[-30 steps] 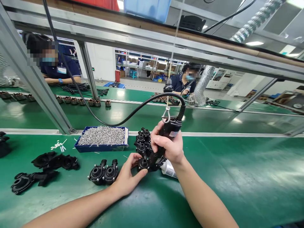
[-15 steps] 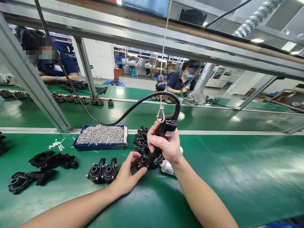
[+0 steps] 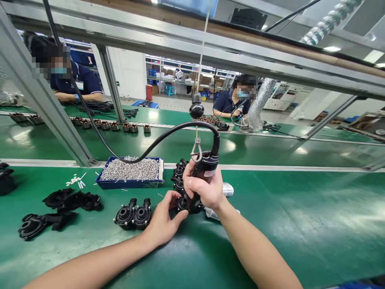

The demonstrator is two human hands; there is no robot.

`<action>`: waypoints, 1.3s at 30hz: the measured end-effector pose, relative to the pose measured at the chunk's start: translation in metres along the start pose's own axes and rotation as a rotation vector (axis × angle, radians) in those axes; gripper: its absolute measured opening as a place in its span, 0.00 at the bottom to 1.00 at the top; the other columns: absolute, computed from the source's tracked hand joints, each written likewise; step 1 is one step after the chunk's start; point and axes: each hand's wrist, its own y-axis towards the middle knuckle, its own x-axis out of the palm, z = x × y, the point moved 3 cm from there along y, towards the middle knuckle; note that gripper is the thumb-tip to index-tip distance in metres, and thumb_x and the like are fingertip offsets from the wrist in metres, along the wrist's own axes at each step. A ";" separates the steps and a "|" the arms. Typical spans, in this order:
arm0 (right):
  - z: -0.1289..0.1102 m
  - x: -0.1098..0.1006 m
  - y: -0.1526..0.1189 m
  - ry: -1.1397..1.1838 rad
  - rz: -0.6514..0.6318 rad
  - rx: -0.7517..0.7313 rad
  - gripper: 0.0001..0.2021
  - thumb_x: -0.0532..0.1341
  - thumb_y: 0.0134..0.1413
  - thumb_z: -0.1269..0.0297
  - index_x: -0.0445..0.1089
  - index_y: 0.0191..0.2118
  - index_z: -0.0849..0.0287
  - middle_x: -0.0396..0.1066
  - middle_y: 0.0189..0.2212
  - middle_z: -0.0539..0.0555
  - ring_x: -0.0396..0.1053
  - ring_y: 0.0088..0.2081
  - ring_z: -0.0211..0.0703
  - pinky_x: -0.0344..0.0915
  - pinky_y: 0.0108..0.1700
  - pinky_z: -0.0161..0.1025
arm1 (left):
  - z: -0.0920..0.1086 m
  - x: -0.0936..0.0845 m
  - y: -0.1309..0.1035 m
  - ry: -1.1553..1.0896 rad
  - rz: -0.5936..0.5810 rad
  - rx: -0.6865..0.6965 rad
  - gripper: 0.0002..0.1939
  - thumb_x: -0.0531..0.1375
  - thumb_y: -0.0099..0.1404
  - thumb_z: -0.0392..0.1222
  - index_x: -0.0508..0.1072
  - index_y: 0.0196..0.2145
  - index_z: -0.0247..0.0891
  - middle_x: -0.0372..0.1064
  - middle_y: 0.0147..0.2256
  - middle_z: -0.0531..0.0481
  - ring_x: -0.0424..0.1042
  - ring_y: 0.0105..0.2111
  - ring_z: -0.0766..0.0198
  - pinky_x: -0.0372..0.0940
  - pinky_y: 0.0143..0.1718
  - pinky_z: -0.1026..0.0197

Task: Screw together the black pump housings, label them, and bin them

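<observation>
My right hand [image 3: 206, 184] is wrapped round a black electric screwdriver [image 3: 207, 162], which hangs from a cord and has a thick black cable at its top. The tool points down at a black pump housing [image 3: 182, 203]; its tip is hidden behind my hand and the housing. My left hand [image 3: 167, 216] grips that housing between thumb and fingers on the green bench. Behind it stand several more black housings [image 3: 178, 172]. Two assembled housings [image 3: 132, 214] with screws at their corners sit just left of my left hand.
A blue tray [image 3: 129, 184] heaped with screws stands behind the left hand. Loose black plastic parts [image 3: 72, 200] lie at the left. White bottles [image 3: 227, 189] lie by my right wrist. Two co-workers sit across the line, beyond a metal frame [image 3: 48, 92].
The screwdriver's top and my right hand have shifted slightly left, so the tool tilts less. The left hand keeps its hold on the housing. The whole view has moved a little.
</observation>
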 end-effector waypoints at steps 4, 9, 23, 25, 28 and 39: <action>0.003 0.000 -0.001 -0.010 0.033 -0.015 0.13 0.67 0.46 0.65 0.63 0.35 0.55 0.66 0.19 0.42 0.59 0.14 0.33 0.56 0.19 0.33 | -0.001 0.001 0.001 -0.001 0.008 -0.006 0.17 0.66 0.64 0.48 0.67 0.47 0.43 0.74 0.46 0.45 0.75 0.48 0.49 0.69 0.55 0.46; 0.004 -0.002 -0.001 0.014 0.059 -0.008 0.12 0.67 0.46 0.66 0.63 0.35 0.56 0.66 0.19 0.42 0.59 0.14 0.32 0.56 0.19 0.33 | -0.003 0.002 0.000 -0.004 0.018 -0.016 0.17 0.66 0.64 0.48 0.66 0.47 0.43 0.75 0.46 0.46 0.75 0.48 0.50 0.68 0.55 0.48; -0.031 -0.015 -0.003 -0.055 0.177 -0.200 0.09 0.68 0.48 0.69 0.67 0.33 0.56 0.70 0.20 0.45 0.65 0.16 0.35 0.61 0.20 0.32 | -0.006 0.016 -0.006 0.081 -0.078 -0.168 0.33 0.66 0.63 0.48 0.60 0.61 0.40 0.68 0.40 0.49 0.70 0.35 0.58 0.69 0.38 0.56; -0.038 -0.021 -0.003 -0.039 0.225 -0.263 0.09 0.68 0.49 0.70 0.67 0.35 0.56 0.72 0.21 0.45 0.65 0.15 0.35 0.61 0.19 0.32 | 0.011 0.012 -0.013 0.182 -0.172 -0.194 0.41 0.67 0.62 0.44 0.54 0.68 0.43 0.70 0.46 0.45 0.73 0.38 0.56 0.72 0.42 0.53; -0.043 -0.026 -0.003 -0.041 0.277 -0.314 0.09 0.67 0.49 0.71 0.67 0.35 0.56 0.72 0.21 0.45 0.65 0.15 0.35 0.61 0.19 0.32 | 0.046 -0.013 -0.021 0.652 -0.281 -0.021 0.47 0.70 0.56 0.32 0.58 0.69 0.48 0.66 0.59 0.39 0.73 0.53 0.45 0.70 0.56 0.43; -0.039 -0.016 -0.001 -0.002 0.232 -0.321 0.08 0.67 0.49 0.73 0.67 0.32 0.56 0.72 0.21 0.45 0.66 0.16 0.35 0.62 0.18 0.32 | 0.049 -0.042 -0.017 1.256 -0.319 0.125 0.36 0.60 0.57 0.21 0.71 0.63 0.37 0.75 0.48 0.35 0.74 0.49 0.39 0.66 0.57 0.33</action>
